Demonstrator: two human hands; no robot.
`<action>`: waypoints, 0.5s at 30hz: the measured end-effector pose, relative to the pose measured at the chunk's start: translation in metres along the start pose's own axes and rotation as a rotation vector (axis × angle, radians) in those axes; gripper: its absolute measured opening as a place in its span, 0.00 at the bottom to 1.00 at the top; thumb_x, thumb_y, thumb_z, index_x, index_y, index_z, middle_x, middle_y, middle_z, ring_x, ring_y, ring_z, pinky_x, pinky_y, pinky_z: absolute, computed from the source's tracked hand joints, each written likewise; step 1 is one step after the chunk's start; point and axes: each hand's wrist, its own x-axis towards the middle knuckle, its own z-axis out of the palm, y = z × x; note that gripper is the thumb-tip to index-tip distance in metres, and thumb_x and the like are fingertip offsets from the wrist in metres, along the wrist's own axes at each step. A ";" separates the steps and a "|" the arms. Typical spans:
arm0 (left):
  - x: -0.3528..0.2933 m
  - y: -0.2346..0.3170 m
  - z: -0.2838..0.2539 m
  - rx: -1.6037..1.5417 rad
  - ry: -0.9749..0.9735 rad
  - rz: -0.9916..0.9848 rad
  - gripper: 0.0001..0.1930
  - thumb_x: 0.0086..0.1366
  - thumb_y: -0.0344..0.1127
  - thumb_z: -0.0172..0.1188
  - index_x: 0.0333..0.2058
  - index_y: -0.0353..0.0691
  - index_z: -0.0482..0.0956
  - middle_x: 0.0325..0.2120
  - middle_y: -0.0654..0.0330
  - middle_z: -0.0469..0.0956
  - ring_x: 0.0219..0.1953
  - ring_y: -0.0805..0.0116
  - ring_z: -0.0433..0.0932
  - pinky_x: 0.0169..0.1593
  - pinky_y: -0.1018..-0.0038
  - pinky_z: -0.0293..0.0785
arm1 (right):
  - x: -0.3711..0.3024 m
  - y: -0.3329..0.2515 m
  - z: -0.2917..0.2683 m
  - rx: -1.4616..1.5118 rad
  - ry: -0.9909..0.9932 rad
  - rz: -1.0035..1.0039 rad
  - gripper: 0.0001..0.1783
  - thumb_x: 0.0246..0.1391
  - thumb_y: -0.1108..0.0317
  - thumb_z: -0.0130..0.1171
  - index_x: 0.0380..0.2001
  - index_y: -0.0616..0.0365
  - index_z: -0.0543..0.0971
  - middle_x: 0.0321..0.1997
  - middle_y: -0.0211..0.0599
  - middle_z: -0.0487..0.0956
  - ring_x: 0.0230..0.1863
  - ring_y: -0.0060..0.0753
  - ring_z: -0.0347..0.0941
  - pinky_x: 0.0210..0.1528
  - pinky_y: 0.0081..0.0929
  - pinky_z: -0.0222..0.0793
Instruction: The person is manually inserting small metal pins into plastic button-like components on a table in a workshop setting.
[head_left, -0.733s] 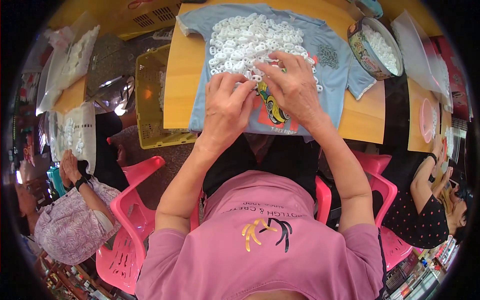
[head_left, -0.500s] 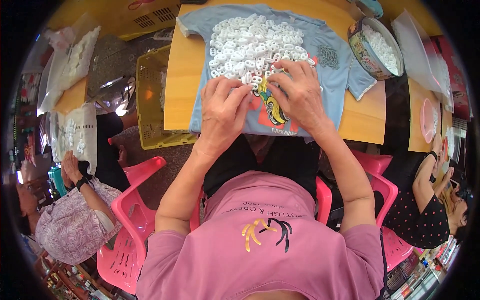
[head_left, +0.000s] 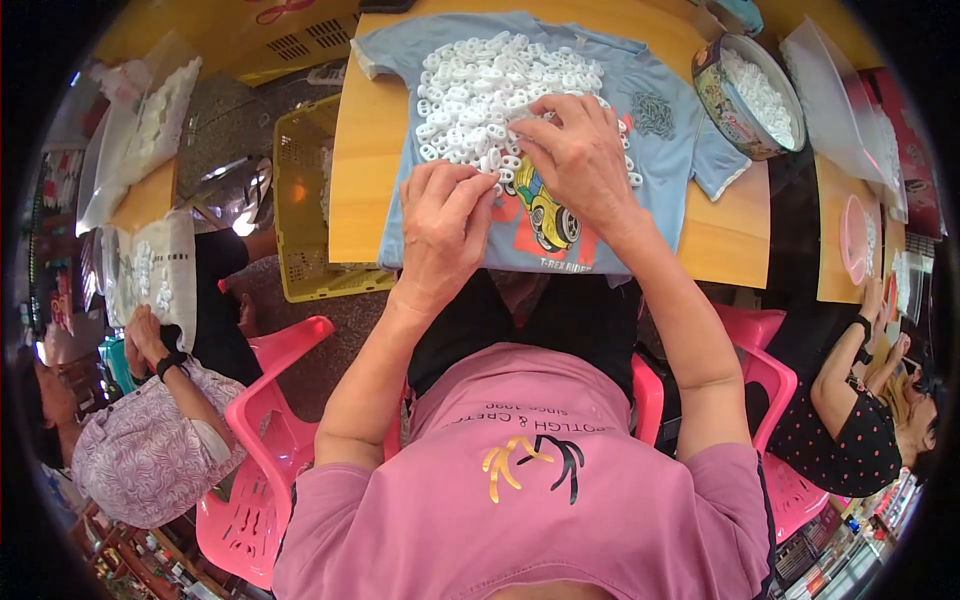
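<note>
A heap of small white oval plastic pieces with two holes [head_left: 490, 85] lies on a light blue T-shirt [head_left: 655, 185] spread over the table. At the heap's near edge, the thumb and forefinger of my left hand [head_left: 440, 220] are pinched on one white two-holed plastic piece [head_left: 497, 187]. My right hand [head_left: 580, 160] reaches over the heap's near right side. Its thumb and forefinger are bent and a little apart, with their tips at the white pieces. To the right of the heap sits a small pile of thin grey springs [head_left: 654, 116].
A round tin of white pieces [head_left: 708, 90] stands at the table's right. Left of the wooden table [head_left: 352, 200] is a yellow crate [head_left: 300, 240]. Pink chairs [head_left: 270, 430] and seated co-workers [head_left: 150, 440] flank me on both sides.
My right hand has moved away from my left, slightly up and left onto the heap. The left hand has stayed nearly still at the near edge, fingers pinched.
</note>
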 end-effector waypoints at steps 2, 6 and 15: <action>0.001 0.000 -0.001 -0.005 0.001 -0.004 0.10 0.53 0.23 0.63 0.36 0.38 0.81 0.33 0.57 0.77 0.40 0.57 0.73 0.46 0.65 0.67 | 0.002 0.000 0.000 -0.007 -0.005 -0.005 0.09 0.46 0.69 0.65 0.34 0.52 0.82 0.41 0.30 0.77 0.43 0.35 0.71 0.45 0.36 0.64; 0.005 0.003 -0.001 -0.046 0.021 -0.028 0.11 0.54 0.22 0.63 0.37 0.37 0.80 0.33 0.56 0.77 0.39 0.56 0.74 0.45 0.65 0.68 | -0.002 0.006 -0.002 0.161 0.080 0.032 0.06 0.51 0.69 0.63 0.33 0.56 0.81 0.36 0.31 0.78 0.37 0.34 0.72 0.41 0.30 0.65; 0.024 0.025 0.011 -0.376 0.096 -0.047 0.13 0.53 0.20 0.63 0.39 0.36 0.78 0.33 0.55 0.77 0.37 0.56 0.75 0.40 0.67 0.72 | -0.024 -0.023 -0.036 1.226 -0.157 0.789 0.10 0.60 0.65 0.58 0.38 0.62 0.78 0.30 0.23 0.76 0.30 0.12 0.68 0.34 0.14 0.65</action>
